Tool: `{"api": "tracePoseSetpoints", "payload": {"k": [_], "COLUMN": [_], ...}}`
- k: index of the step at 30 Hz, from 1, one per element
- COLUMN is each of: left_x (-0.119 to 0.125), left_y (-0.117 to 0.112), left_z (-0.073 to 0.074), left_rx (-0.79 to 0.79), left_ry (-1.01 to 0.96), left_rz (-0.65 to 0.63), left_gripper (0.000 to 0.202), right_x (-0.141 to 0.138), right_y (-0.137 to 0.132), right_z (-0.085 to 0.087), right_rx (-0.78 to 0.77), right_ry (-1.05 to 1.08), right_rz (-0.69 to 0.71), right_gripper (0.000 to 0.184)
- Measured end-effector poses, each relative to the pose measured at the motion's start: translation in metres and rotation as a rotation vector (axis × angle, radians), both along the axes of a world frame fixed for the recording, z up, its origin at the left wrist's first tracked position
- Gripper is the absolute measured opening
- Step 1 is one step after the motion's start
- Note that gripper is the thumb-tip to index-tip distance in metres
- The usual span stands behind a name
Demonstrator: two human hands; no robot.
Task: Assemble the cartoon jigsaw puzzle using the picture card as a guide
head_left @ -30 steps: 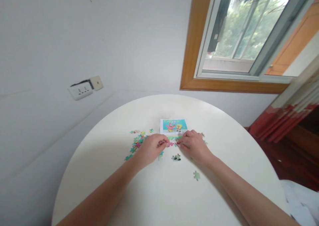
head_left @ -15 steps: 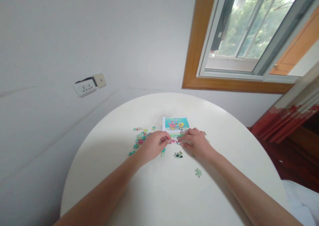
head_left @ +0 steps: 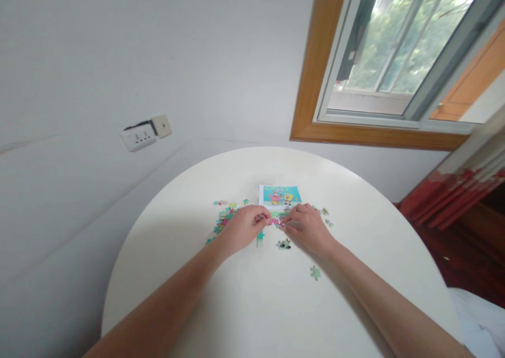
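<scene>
My left hand (head_left: 248,226) is closed in a pinch at the left end of some pink jigsaw puzzle pieces (head_left: 275,222). From the right, my right hand (head_left: 308,227) has its fingertips pressed together on a puzzle piece at the other end. My fingers hide part of these pieces. Just behind lies a picture card (head_left: 281,195) with a pink and a yellow cartoon figure on teal. To the left, a heap of loose puzzle pieces (head_left: 223,220) is partly covered by my left hand. Nearer me lie a teal-green piece (head_left: 260,239), a dark-and-green joined cluster (head_left: 283,244) and a pale green piece (head_left: 315,272).
All this rests on a round white table (head_left: 236,305) against a white wall. More puzzle pieces (head_left: 325,211) lie right of my right hand. A wall socket (head_left: 138,137) is at left, a wood-framed window (head_left: 379,131) and a red-and-cream curtain (head_left: 437,195) at right.
My hands stay almost in place around the pink pieces, with slight finger movement. The whole view has shifted a little, and more pieces show beyond my right hand.
</scene>
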State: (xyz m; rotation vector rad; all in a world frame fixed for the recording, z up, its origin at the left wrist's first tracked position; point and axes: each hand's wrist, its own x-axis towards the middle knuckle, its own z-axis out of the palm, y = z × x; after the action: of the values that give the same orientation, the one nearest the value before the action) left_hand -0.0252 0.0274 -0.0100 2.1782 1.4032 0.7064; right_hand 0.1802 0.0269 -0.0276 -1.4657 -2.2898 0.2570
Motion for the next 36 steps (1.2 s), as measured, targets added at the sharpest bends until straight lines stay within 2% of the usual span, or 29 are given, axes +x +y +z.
{"api": "tracePoseSetpoints", "payload": {"k": [8, 19, 28, 36], "left_x": [-0.002, -0.001, -0.004, -0.004], "left_y": [0.0, -0.001, 0.004, 0.002], "left_z": [0.001, 0.001, -0.006, -0.003], "left_rx": [0.032, 0.036, 0.008, -0.041], "left_ry": [-0.008, -0.001, -0.04, -0.083], "left_rz": [-0.008, -0.005, -0.011, -0.011], "left_gripper": [0.015, 0.015, 0.016, 0.017], "right_x": [0.011, 0.001, 0.0, 0.003], "right_y": [0.0, 0.0, 0.0, -0.002], "right_z": [0.005, 0.002, 0.002, 0.006], "right_rx": [-0.017, 0.038, 0.024, -0.013], "right_ry": [-0.037, -0.095, -0.081, -0.067], "right_rz": [0.043, 0.024, 0.043, 0.051], "right_gripper": [0.02, 0.02, 0.019, 0.017]}}
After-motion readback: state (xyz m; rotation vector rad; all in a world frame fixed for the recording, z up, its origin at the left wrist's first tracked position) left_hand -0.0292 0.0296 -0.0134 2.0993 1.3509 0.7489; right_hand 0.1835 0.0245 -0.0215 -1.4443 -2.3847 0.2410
